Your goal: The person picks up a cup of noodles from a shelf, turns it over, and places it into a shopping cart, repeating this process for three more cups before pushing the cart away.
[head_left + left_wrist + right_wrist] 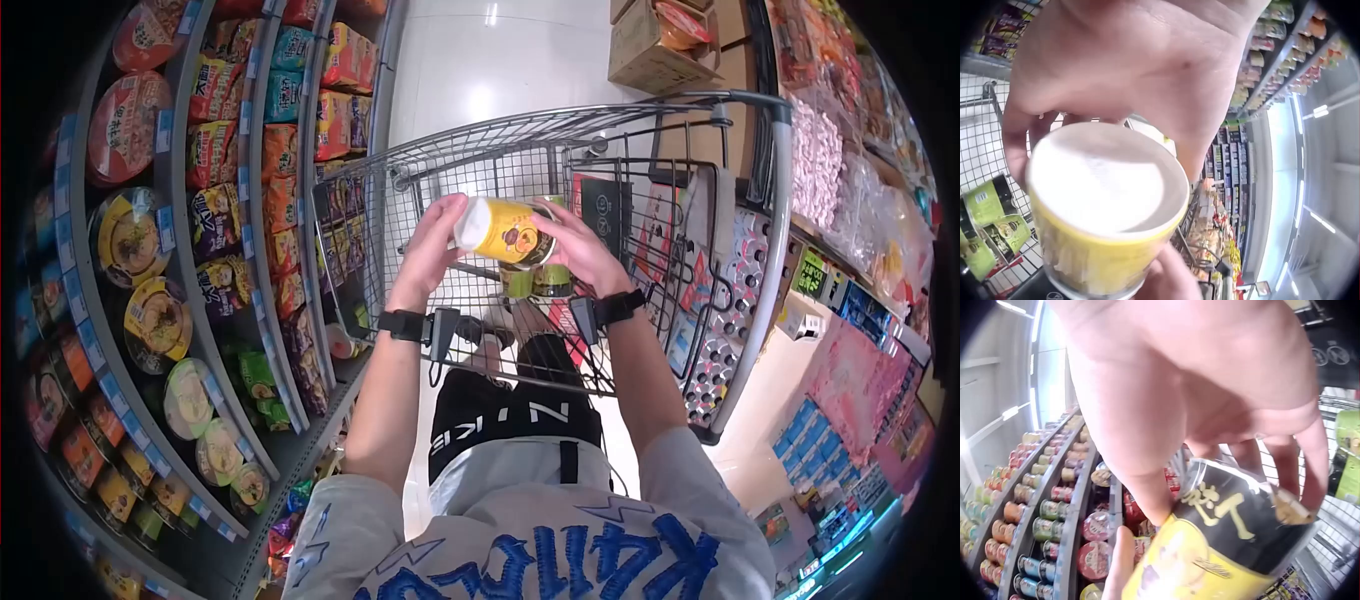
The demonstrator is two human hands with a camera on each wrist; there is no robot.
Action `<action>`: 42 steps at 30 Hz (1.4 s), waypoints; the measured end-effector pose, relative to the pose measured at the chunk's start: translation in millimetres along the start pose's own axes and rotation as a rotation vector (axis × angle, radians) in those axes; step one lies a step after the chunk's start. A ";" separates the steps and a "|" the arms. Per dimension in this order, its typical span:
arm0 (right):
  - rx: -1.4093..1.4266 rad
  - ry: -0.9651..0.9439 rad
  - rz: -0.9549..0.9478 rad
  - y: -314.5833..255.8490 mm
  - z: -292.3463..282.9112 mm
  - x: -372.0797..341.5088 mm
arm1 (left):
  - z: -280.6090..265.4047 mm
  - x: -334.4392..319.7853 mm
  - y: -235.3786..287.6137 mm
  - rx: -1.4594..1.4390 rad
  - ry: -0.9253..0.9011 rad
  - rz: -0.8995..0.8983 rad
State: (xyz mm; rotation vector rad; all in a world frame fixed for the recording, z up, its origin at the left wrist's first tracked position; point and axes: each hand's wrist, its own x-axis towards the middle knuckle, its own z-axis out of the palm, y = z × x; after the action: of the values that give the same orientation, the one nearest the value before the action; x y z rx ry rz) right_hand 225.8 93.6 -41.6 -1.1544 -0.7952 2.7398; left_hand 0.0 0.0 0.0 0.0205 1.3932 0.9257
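Note:
A yellow-and-black instant noodle cup (508, 232) is held on its side over the shopping cart. My left hand (430, 250) holds it near the white base; in the left wrist view the recessed white bottom (1107, 184) faces the camera, and the fingers pass behind the cup. At the black end, my right hand (590, 255) grips it between thumb and fingers. The right wrist view shows gold lettering on the black band (1235, 506) under clear wrap. Green-and-black cups (550, 279) stand below in the cart, close under the held one.
The wire cart (420, 165) surrounds the hands, with a dark flat box (600, 205) inside at right. Shelves of noodle bowls (135, 235) and bagged noodles (213, 150) line the left. A cardboard box (650, 55) and packaged goods stand to the right.

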 end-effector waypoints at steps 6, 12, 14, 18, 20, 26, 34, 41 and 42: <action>0.405 0.297 -0.119 36.2 -32.9 51.9 | 8.1 92.9 -38.1 -0.231 -0.056 0.197; 0.485 0.590 -0.175 53.4 -60.0 94.1 | 36.4 161.9 -58.8 0.055 -0.103 0.234; 0.466 0.577 -0.198 51.6 -71.5 103.9 | 39.0 184.4 -67.0 0.100 -0.088 0.276; 0.452 0.595 -0.189 59.1 -98.4 128.0 | 43.4 220.1 -84.1 0.131 -0.053 0.255; 0.455 0.579 -0.172 65.1 -108.6 135.1 | 44.8 231.0 -94.2 0.166 -0.034 0.247; 0.486 0.704 -0.166 75.8 -110.3 150.0 | 47.7 257.3 -111.5 0.195 0.011 0.245; 0.356 0.655 -0.156 83.0 -118.6 150.3 | 50.0 288.0 -121.5 0.874 0.094 0.395; 0.242 0.603 -0.227 88.8 -108.4 143.5 | 52.4 279.6 -119.9 1.135 0.164 0.327; 0.191 0.597 -0.237 90.8 -107.1 142.0 | 51.9 279.9 -119.9 1.059 0.183 0.279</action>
State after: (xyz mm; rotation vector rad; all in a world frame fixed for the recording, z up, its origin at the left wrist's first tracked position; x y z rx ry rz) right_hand 209.7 97.3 -240.7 -1.5886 -0.5311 2.0505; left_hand 79.6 103.5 -279.9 0.9636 1.9447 0.3154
